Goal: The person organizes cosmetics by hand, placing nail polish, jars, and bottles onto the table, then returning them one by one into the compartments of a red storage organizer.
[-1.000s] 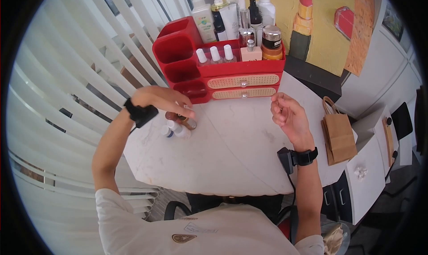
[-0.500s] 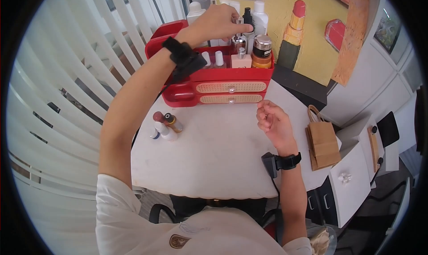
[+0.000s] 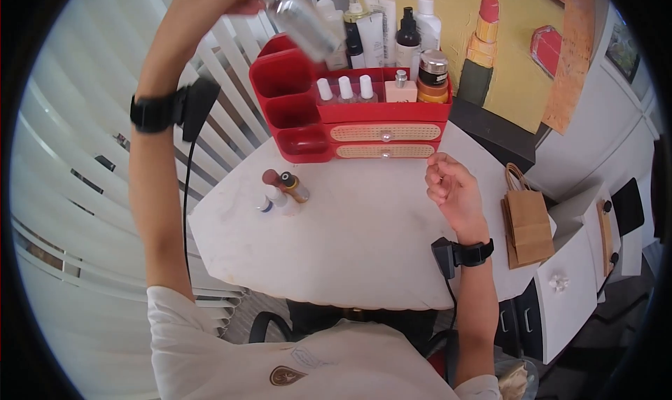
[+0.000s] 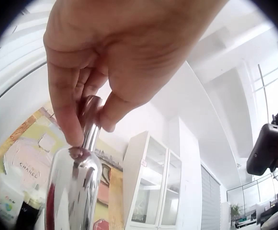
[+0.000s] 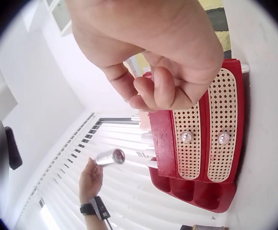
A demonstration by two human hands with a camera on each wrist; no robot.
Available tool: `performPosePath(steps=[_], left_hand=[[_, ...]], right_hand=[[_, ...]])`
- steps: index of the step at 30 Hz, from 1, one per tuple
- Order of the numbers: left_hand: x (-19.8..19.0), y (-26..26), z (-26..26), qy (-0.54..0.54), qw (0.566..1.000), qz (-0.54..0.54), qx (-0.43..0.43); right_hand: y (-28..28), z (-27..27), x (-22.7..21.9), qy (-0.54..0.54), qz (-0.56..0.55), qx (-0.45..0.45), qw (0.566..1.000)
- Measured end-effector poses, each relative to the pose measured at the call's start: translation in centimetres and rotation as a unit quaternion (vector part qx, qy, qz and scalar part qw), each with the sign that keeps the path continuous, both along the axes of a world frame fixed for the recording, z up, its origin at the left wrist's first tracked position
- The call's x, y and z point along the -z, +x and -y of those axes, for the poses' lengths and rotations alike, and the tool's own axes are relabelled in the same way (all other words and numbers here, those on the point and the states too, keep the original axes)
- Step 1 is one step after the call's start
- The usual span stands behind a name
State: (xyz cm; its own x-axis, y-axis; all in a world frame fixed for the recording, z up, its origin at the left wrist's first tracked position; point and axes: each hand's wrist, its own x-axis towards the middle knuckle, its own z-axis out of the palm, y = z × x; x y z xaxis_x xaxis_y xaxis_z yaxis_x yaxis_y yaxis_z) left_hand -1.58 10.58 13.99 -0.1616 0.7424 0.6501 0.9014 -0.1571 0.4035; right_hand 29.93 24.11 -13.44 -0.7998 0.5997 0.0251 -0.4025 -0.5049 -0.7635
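My left hand is raised at the upper left and pinches a shiny silver bottle by its narrow neck. In the left wrist view, thumb and fingers close round the top of that bottle, and its mirrored body hangs below them. The bottle slants over the left part of a red cosmetics organizer. My right hand hovers above the white table, in front of the organizer's right end. Its fingers are loosely curled with nothing in them.
Several small cosmetic bottles stand together on the white table at the left. The organizer carries bottles, jars and white-capped nail polishes. A brown paper bag is at the right; window blinds hang at the left.
My left hand went from the small bottles on the table to the organizer, took hold of the silver bottle and lifted it up and left. The right hand stays in much the same place.
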Motion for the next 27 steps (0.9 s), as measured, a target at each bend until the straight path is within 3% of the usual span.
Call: performPosePath(steps=[1, 5, 8, 12, 21, 27], left_hand=[[0.9, -0.9, 0.9, -0.031, 0.998, -0.034, 0.041], [6.0, -0.2, 4.2, -0.165, 0.984, 0.046, -0.05], [9.8, -1.0, 4.8, -0.188, 0.979, 0.078, -0.025], [13.6, -2.8, 4.7, -0.237, 0.971, 0.021, -0.027], [16.7, -2.9, 5.0, -0.305, 0.952, -0.014, 0.011], [16.7, -2.6, 5.3, -0.334, 0.941, -0.038, 0.034]], right_hand=[[0.0, 0.0, -0.1, 0.004, 0.004, 0.0, 1.0], [0.0, 0.0, 0.1, 0.012, -0.002, -0.001, 1.0], [0.0, -0.1, 0.2, 0.014, -0.001, -0.002, 1.0], [-0.2, 0.0, 0.4, 0.016, -0.002, 0.0, 1.0], [-0.2, 0.1, 0.4, 0.016, 0.007, 0.008, 1.0], [-0.2, 0.2, 0.2, 0.015, 0.014, 0.01, 1.0]])
